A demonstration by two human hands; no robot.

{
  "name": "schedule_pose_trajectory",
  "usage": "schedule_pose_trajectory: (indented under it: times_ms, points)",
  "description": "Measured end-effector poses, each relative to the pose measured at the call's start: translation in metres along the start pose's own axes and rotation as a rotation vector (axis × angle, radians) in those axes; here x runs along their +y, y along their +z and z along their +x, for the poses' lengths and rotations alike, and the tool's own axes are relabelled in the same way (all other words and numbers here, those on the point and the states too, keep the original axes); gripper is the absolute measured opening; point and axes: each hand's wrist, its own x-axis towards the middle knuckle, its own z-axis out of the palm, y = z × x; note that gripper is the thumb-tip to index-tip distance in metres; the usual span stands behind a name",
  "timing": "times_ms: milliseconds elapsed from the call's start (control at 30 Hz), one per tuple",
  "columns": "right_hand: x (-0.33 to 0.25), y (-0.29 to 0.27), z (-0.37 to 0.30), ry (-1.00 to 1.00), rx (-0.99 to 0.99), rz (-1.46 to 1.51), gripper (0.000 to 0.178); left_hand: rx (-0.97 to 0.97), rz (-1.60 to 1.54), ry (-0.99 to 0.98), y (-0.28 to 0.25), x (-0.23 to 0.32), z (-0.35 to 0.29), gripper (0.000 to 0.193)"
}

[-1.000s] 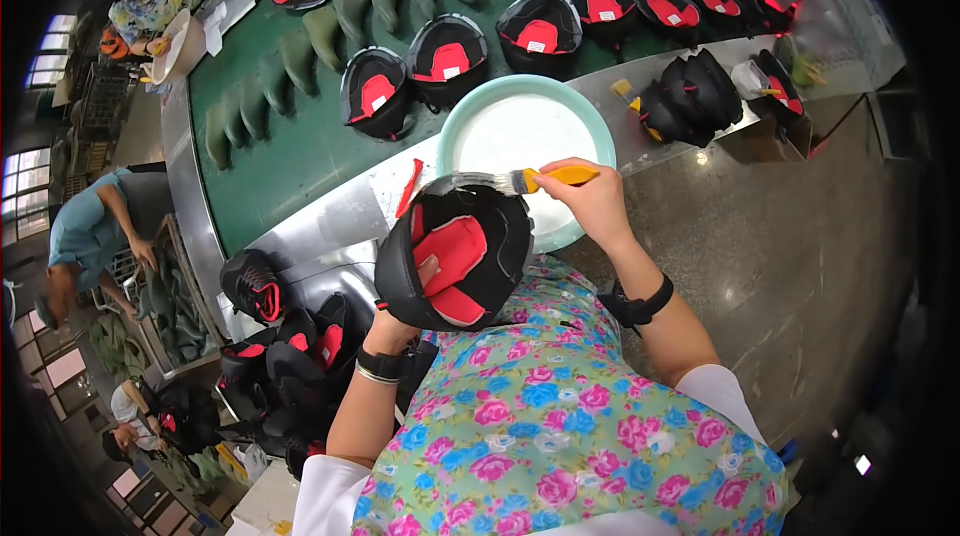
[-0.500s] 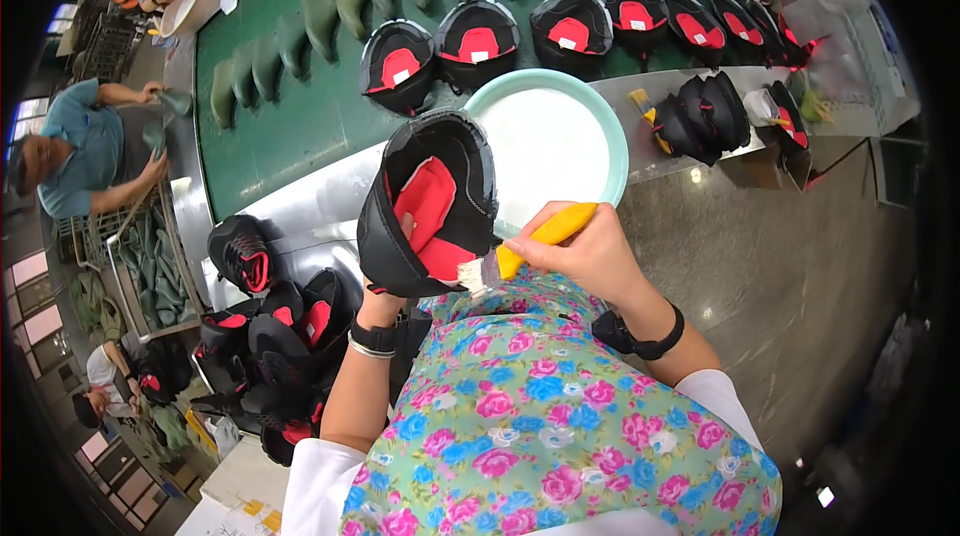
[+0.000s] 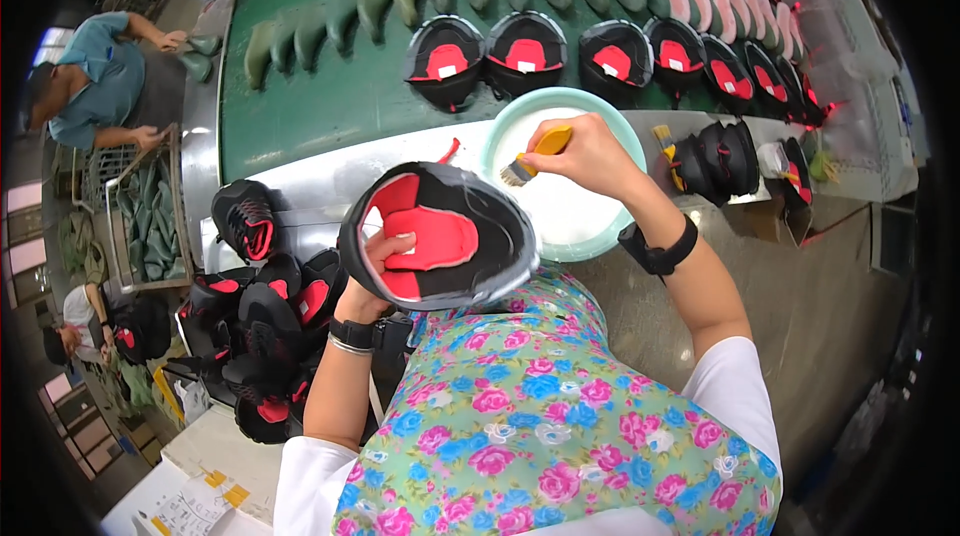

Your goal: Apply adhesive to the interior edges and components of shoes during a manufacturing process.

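My left hand point(image 3: 382, 254) grips a black shoe upper point(image 3: 505, 226) with red lining, its open underside turned up toward me. The thumb presses inside on the red lining, while the other fingers are mostly hidden behind the upper. My right hand point(image 3: 592, 158) pinches the yellow handle of a paintbrush point(image 3: 553, 140). Its pale bristles reach down to the white liquid at the left side of a mint-green basin point(image 3: 560, 99). The upper hangs just in front of that basin, over my flowered apron point(image 3: 560, 406).
Rows of black-and-red uppers point(image 3: 525, 51) and green shoe lasts point(image 3: 375, 6) stand on a green table point(image 3: 300, 116). Finished-looking black shoes point(image 3: 270, 311) are piled at left. Another brush point(image 3: 668, 146) lies right of the basin. A co-worker in blue point(image 3: 95, 81) handles lasts at far left.
My right hand has carried the paintbrush from the upper's edge up and right into the basin. My left hand has tilted the upper, turning its underside more toward me.
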Motion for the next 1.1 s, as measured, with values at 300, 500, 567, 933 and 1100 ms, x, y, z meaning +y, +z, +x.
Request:
schedule_pose_trajectory:
  times_ms: [300, 500, 567, 933, 1100]
  points:
    - [-0.122, 0.048, 0.043, -0.605, -0.456, 0.412, 0.014, -0.235, 0.151, 0.064, -0.034, 0.0, 0.004, 0.03]
    - [-0.109, 0.063, 0.08, -0.404, -0.359, 0.282, 0.015, -0.288, 0.048, 0.085, -0.012, 0.002, -0.01, 0.03]
    - [-0.085, 0.056, 0.08, -0.373, -0.244, 0.134, 0.019, -0.235, -0.184, -0.192, -0.011, 0.0, -0.012, 0.031]
    - [-0.006, 0.017, 0.018, 0.259, 0.184, 0.428, 0.02, -0.283, -0.282, 0.092, -0.091, 0.052, 0.047, 0.046]
    - [0.01, 0.027, 0.017, 0.437, 0.386, 0.522, 0.017, 0.019, -0.203, 0.204, -0.152, 0.075, 0.177, 0.042]
